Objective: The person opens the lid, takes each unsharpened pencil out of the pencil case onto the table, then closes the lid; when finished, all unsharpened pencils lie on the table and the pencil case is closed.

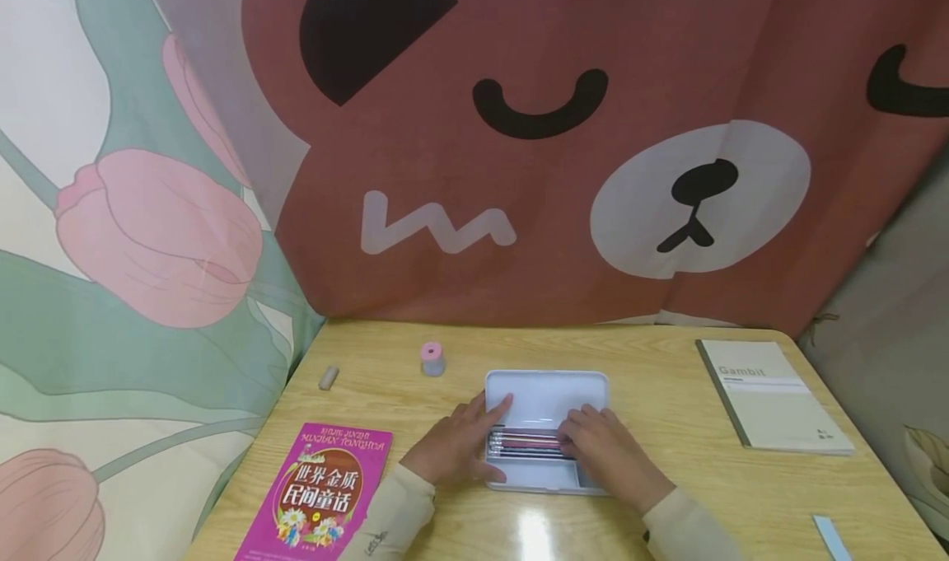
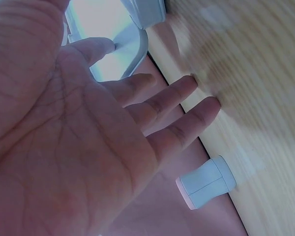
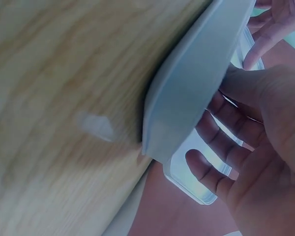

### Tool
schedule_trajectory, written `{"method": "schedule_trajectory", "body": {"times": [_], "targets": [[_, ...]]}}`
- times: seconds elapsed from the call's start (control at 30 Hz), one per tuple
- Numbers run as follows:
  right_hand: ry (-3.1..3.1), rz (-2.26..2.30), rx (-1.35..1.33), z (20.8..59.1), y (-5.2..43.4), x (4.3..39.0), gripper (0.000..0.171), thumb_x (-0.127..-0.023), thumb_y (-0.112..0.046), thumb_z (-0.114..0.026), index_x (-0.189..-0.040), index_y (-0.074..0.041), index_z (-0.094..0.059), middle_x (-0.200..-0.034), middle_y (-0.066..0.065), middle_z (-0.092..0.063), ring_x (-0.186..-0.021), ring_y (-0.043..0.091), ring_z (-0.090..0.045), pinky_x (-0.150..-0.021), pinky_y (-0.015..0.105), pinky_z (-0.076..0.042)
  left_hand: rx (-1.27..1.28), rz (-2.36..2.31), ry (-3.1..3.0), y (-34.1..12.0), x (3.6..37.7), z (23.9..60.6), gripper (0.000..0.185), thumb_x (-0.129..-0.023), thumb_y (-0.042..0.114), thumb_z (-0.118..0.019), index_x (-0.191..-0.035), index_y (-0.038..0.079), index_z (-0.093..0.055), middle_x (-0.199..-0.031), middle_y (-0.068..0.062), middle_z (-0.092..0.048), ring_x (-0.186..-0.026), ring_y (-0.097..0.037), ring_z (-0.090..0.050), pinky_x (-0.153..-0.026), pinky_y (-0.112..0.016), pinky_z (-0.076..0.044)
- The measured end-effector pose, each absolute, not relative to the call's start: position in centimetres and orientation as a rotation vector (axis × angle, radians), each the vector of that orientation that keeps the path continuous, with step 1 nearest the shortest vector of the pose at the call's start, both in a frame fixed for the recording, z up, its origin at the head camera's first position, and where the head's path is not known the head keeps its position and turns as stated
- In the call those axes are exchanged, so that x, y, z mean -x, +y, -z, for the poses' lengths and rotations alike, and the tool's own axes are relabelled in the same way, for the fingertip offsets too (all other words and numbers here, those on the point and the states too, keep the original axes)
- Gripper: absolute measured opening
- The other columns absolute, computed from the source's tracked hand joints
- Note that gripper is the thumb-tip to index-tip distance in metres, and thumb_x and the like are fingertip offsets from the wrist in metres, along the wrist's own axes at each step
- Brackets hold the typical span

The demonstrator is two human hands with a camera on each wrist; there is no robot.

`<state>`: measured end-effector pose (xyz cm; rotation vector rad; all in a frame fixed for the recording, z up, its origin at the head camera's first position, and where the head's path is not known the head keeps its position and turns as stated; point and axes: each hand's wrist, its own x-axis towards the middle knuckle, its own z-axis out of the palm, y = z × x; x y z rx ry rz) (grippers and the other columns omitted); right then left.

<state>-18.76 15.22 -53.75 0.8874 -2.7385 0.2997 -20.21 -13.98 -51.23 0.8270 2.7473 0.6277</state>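
Note:
A white tin pencil case point(image 1: 547, 483) lies open in the middle of the wooden table, with its lid point(image 1: 549, 392) folded back. Several pink and dark pencils point(image 1: 522, 443) lie side by side inside it. My left hand point(image 1: 474, 429) rests at the case's left edge with straight fingers, the index finger touching the lid's rim. My right hand point(image 1: 586, 433) lies flat over the right ends of the pencils. The left wrist view shows my open palm point(image 2: 88, 128) beside a corner of the case point(image 2: 137, 44). In the right wrist view my loosely bent fingers point(image 3: 221, 147) hover over the case point(image 3: 196, 88).
A magenta book point(image 1: 319, 495) lies at the front left. A small eraser point(image 1: 329, 377) and a pink-topped sharpener point(image 1: 432, 358) point(image 2: 206, 183) sit behind it. A grey notebook point(image 1: 771, 396) lies at the right, and a blue strip point(image 1: 830, 536) near the front right corner. A bear-print curtain point(image 1: 519, 215) closes off the back.

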Motion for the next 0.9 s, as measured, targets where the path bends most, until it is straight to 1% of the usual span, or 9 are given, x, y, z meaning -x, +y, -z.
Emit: {"method": "schedule_trajectory", "body": {"times": [0.2,0.33,0.4,0.57,0.63,0.67,0.77,0.9], "targets": [[-2.741,-0.185,-0.884,53.7,15.2,18.7,0.018,-0.091,-0.01,-0.089,-0.101,-0.021,-0.081,-0.099,-0.01,-0.075,-0.093,0.013,-0.059,-0.081,0.034,-0.05,-0.805,-0.647,2.729,-13.9,20.3,51.3,0.115,-0.085,0.039,-0.097,-0.176,0.022,-0.03,-0.18,-0.024,-0.028,-0.153,-0.043,-0.048,-0.122,-0.061,-0.047],[-2.754,-0.18,-0.875,53.3,15.5,18.9,0.015,-0.094,-0.013,-0.087,-0.104,-0.023,-0.083,-0.101,-0.012,-0.077,-0.096,0.011,-0.06,-0.084,0.033,-0.051,-0.805,-0.641,2.733,-13.9,20.4,51.4,0.115,-0.085,0.04,-0.097,-0.177,0.023,-0.03,-0.18,-0.023,-0.028,-0.152,-0.042,-0.048,-0.121,-0.06,-0.048],[-2.727,-0.205,-0.887,52.9,16.2,19.0,0.015,-0.094,-0.013,-0.087,-0.104,-0.024,-0.083,-0.102,-0.013,-0.076,-0.097,0.011,-0.061,-0.083,0.034,-0.05,-0.816,-0.633,2.739,-13.9,20.5,51.4,0.115,-0.085,0.04,-0.097,-0.177,0.022,-0.03,-0.18,-0.023,-0.028,-0.151,-0.042,-0.049,-0.12,-0.06,-0.049],[-2.655,-0.313,-0.855,51.8,19.5,19.0,0.024,-0.09,-0.004,-0.088,-0.104,-0.023,-0.08,-0.102,-0.013,-0.074,-0.097,0.01,-0.061,-0.088,0.038,-0.051,-0.826,-0.628,2.742,-13.9,20.5,51.4,0.114,-0.085,0.04,-0.096,-0.177,0.022,-0.029,-0.18,-0.024,-0.028,-0.151,-0.043,-0.05,-0.12,-0.06,-0.049],[-2.639,-0.351,-0.816,51.5,21.1,19.0,0.025,-0.09,-0.004,-0.088,-0.104,-0.023,-0.08,-0.099,-0.015,-0.073,-0.096,0.008,-0.062,-0.09,0.04,-0.052,-0.823,-0.636,2.737,-13.9,20.5,51.4,0.115,-0.086,0.039,-0.096,-0.177,0.022,-0.029,-0.18,-0.023,-0.027,-0.152,-0.042,-0.048,-0.121,-0.06,-0.048],[-2.632,-0.356,-0.793,51.4,22.0,19.0,0.023,-0.091,-0.006,-0.088,-0.103,-0.024,-0.08,-0.098,-0.016,-0.073,-0.094,0.007,-0.062,-0.089,0.04,-0.053,-0.825,-0.641,2.735,-14.0,20.5,51.5,0.115,-0.085,0.039,-0.096,-0.177,0.022,-0.029,-0.181,-0.022,-0.027,-0.153,-0.042,-0.048,-0.121,-0.06,-0.048],[-2.584,-0.341,-0.787,51.3,24.7,18.9,0.025,-0.086,-0.007,-0.091,-0.098,-0.026,-0.079,-0.093,-0.018,-0.072,-0.09,0.007,-0.065,-0.085,0.043,-0.053,-0.821,-0.659,2.719,-14.1,20.6,51.7,0.115,-0.085,0.04,-0.096,-0.177,0.023,-0.028,-0.182,-0.021,-0.025,-0.155,-0.041,-0.046,-0.123,-0.06,-0.047],[-2.604,-0.257,-0.748,51.3,28.0,18.3,0.032,-0.08,-0.007,-0.095,-0.094,-0.03,-0.077,-0.09,-0.02,-0.071,-0.087,0.009,-0.066,-0.081,0.045,-0.053,-0.815,-0.674,2.704,-14.3,20.7,51.8,0.116,-0.085,0.04,-0.096,-0.177,0.024,-0.027,-0.182,-0.02,-0.023,-0.156,-0.04,-0.045,-0.123,-0.06,-0.047]]}}
